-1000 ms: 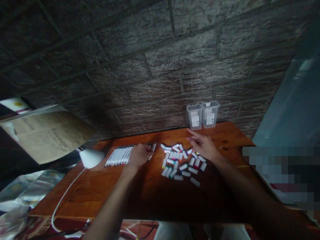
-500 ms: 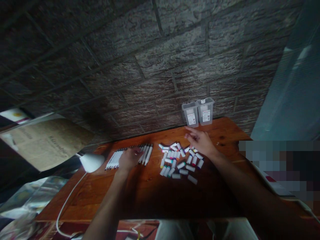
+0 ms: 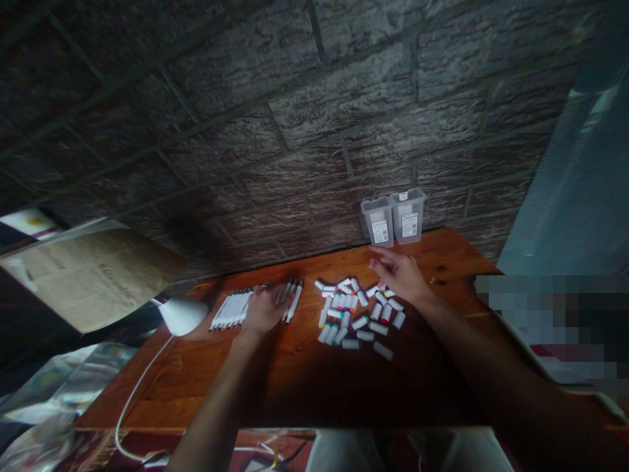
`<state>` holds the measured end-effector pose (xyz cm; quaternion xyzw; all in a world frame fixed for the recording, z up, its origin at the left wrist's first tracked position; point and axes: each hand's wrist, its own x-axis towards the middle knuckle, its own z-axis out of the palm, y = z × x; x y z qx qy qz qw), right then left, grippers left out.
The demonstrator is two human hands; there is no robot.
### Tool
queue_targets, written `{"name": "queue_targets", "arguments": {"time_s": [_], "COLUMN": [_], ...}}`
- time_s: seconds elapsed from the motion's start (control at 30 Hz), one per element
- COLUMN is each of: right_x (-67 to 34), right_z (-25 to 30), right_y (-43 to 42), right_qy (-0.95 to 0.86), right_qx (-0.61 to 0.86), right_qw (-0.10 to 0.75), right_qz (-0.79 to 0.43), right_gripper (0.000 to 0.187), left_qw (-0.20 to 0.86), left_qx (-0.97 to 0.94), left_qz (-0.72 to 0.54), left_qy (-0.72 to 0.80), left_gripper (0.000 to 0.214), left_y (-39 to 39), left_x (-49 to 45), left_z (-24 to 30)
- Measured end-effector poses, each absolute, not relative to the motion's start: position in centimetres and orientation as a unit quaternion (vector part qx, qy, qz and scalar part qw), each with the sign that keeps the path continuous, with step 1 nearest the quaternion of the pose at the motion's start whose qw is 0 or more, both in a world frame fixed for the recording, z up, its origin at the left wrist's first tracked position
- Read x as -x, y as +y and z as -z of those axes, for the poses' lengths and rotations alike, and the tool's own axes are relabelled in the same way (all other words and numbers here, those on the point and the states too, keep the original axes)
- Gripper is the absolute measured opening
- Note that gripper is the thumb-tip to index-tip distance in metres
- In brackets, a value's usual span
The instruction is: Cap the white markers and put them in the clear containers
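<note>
My left hand (image 3: 265,309) rests over a row of white markers (image 3: 228,309) with dark ends, laid side by side on the wooden table. Its fingers lie apart across the markers near the right part of the row, and the hand hides those beneath it. A few more markers (image 3: 293,301) show just right of the fingers. My right hand (image 3: 397,272) hovers by the far edge of a loose heap of short white caps (image 3: 348,305) with coloured ends. Its index finger is stretched out, the other fingers loosely bent, and nothing shows in it.
Two clear plastic boxes (image 3: 409,219) with labels stand at the back against the brick wall (image 3: 304,164). A white lamp (image 3: 184,316) sits left of the markers, its cord (image 3: 122,393) hanging over the table (image 3: 162,380). A brown paper bag (image 3: 93,275) is farther left.
My left hand has slid right along the marker row, uncovering more markers on its left. My right hand stays nearly where it was. The view has shifted slightly.
</note>
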<state>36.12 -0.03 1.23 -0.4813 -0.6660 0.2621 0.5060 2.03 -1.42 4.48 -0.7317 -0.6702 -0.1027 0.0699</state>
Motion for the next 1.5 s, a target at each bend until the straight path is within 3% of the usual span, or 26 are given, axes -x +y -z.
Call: {"name": "queue_targets", "arguments": {"time_s": [0.53,0.87,1.1,1.5], "right_x": [-36.1,-36.1,-36.1,-36.2], "right_z": [-1.1,-0.9,-0.9,-0.9], "right_y": [0.2,0.3,0.3,0.4], "right_qy": [-0.657,-0.658,-0.657,-0.663], "right_qx": [0.493,0.494,0.501,0.500], "right_qw": [0.505,0.507,0.495,0.494], "right_qz": [-0.265,-0.256,-0.269,-0.258], "right_gripper": [0.040,0.038,0.038,0.035], "left_qw": [0.107,0.068,0.127,0.099], "left_qx": [0.724,0.725,0.693,0.701], "left_qz": [0.063,0.073,0.028,0.080], "left_qy": [-0.679,-0.682,-0.709,-0.702], "left_gripper": [0.036,0.032,0.033,0.034], "left_y": [-1.9,-1.3,-1.8,-2.1], "left_x": [-3.0,-1.9,-3.4,-3.1], "left_z": [-4.2,-3.7,-4.3,-3.1]}}
